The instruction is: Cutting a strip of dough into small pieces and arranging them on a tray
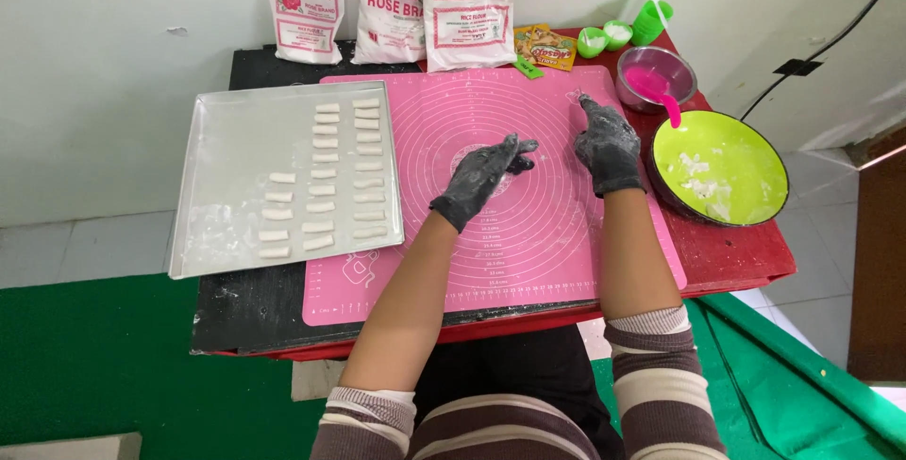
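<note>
My left hand (pixel 483 177), in a flour-dusted black glove, lies flat on the middle of a pink silicone baking mat (pixel 491 252), fingers spread. My right hand (pixel 606 146), gloved the same way, rests on the mat's right side with the index finger stretched toward the far edge. Neither hand holds anything that I can see. A metal tray (pixel 226 139) left of the mat carries several small white dough sticks (pixel 323 174) in columns.
A green bowl (pixel 746 153) with white dough scraps sits at the right. Behind it stands a steel bowl (pixel 634 66) with a pink scoop (pixel 661 94). Three flour bags (pixel 396 7), a yellow sachet (pixel 545 47) and small green cups (pixel 604 38) line the wall.
</note>
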